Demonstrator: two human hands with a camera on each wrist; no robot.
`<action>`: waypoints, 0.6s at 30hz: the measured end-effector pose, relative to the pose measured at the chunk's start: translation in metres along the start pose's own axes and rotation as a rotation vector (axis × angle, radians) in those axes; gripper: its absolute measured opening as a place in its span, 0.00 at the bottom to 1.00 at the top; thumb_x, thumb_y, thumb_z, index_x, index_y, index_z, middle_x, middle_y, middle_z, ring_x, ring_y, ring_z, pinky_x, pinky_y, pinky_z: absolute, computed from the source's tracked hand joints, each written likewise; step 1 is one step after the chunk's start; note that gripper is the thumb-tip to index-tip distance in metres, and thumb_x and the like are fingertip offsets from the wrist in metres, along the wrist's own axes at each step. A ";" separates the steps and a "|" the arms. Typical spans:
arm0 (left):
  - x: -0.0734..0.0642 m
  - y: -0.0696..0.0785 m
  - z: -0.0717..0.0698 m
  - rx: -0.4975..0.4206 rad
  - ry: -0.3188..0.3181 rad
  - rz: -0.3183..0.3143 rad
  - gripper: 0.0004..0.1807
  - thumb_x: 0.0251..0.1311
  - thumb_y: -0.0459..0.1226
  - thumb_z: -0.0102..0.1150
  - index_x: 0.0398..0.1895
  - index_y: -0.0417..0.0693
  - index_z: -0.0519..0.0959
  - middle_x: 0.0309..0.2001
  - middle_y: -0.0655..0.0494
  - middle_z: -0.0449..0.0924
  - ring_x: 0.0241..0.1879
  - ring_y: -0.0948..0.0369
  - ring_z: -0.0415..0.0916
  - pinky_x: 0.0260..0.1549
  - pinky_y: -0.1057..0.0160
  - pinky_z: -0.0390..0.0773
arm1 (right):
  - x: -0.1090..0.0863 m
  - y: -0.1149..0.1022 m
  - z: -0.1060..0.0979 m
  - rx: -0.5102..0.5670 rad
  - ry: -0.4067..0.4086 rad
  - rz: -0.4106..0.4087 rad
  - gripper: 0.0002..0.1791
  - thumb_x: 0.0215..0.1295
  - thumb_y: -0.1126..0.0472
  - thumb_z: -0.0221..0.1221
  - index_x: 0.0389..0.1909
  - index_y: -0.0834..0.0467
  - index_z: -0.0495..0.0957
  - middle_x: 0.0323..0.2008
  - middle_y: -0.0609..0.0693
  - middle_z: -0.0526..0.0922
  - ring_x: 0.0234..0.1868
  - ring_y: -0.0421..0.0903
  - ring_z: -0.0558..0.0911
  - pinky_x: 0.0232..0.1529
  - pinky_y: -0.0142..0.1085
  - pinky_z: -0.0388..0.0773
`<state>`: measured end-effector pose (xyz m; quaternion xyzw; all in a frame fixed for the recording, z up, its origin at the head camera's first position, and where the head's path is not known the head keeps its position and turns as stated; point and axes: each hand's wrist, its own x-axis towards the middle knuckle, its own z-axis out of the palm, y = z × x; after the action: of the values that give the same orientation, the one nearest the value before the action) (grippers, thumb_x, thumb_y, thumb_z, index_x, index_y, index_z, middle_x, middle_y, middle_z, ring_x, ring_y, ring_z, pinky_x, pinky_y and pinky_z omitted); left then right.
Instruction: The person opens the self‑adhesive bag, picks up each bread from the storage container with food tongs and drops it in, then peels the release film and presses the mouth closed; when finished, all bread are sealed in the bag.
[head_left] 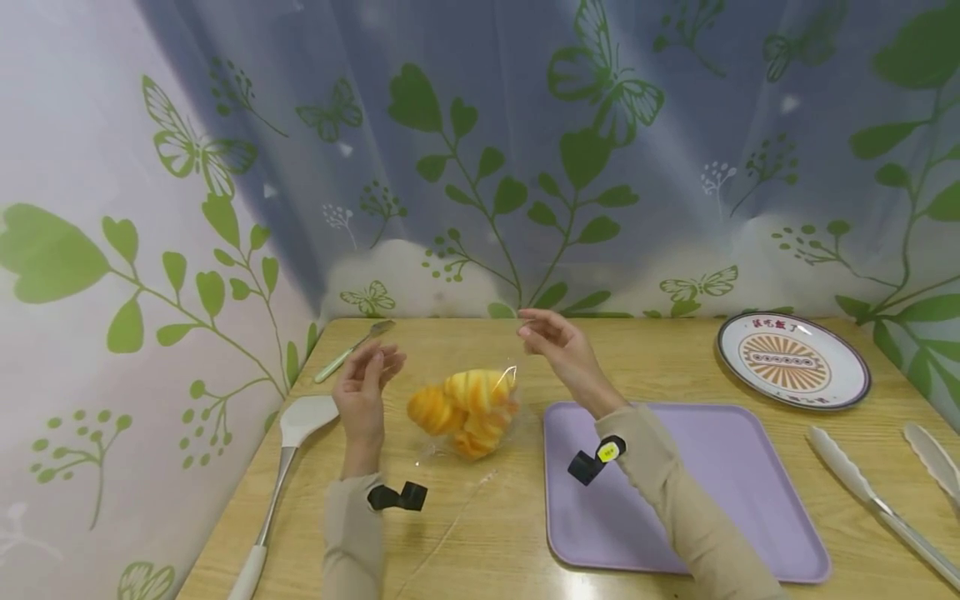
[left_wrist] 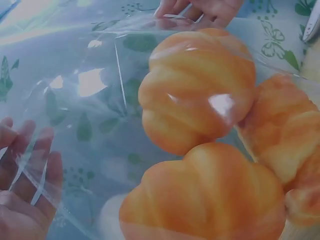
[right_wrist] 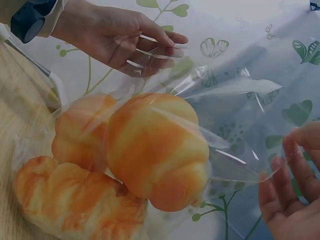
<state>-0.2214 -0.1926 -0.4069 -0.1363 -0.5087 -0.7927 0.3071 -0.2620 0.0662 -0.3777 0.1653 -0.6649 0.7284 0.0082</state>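
Note:
Between my hands is a clear plastic bag [right_wrist: 240, 135] containing several golden-brown breads [head_left: 476, 408]. Two plump, ridged rolls show in the left wrist view, the upper roll [left_wrist: 197, 90] and the lower roll [left_wrist: 205, 195]. A croissant-like bread [right_wrist: 75, 200] lies beneath them in the right wrist view. My left hand [head_left: 366, 392] holds the bag's film on the left, thumb close to the fingers. On the other side, higher up, my right hand [head_left: 562, 350] pinches the film's edge between thumb and fingertips. The film stretches across the gap between both hands.
A lilac tray [head_left: 720, 483] lies under my right forearm. Behind it to the right is a patterned white plate [head_left: 787, 362], with tongs [head_left: 877, 492] in front. A white-headed spatula [head_left: 281, 467] and a green-handled fork [head_left: 348, 354] lie left. A patterned curtain [head_left: 480, 208] backs the table.

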 end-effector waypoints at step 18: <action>0.003 0.000 -0.013 -0.229 -0.122 -0.076 0.14 0.72 0.25 0.41 0.34 0.46 0.76 0.37 0.53 0.88 0.40 0.61 0.86 0.46 0.64 0.83 | -0.002 0.006 -0.010 -0.047 -0.073 -0.094 0.16 0.67 0.75 0.50 0.30 0.54 0.82 0.34 0.36 0.82 0.36 0.34 0.79 0.42 0.25 0.79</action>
<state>-0.2224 -0.2049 -0.4115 -0.1992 -0.4375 -0.8468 0.2277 -0.2641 0.0761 -0.3849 0.2225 -0.6733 0.7048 0.0221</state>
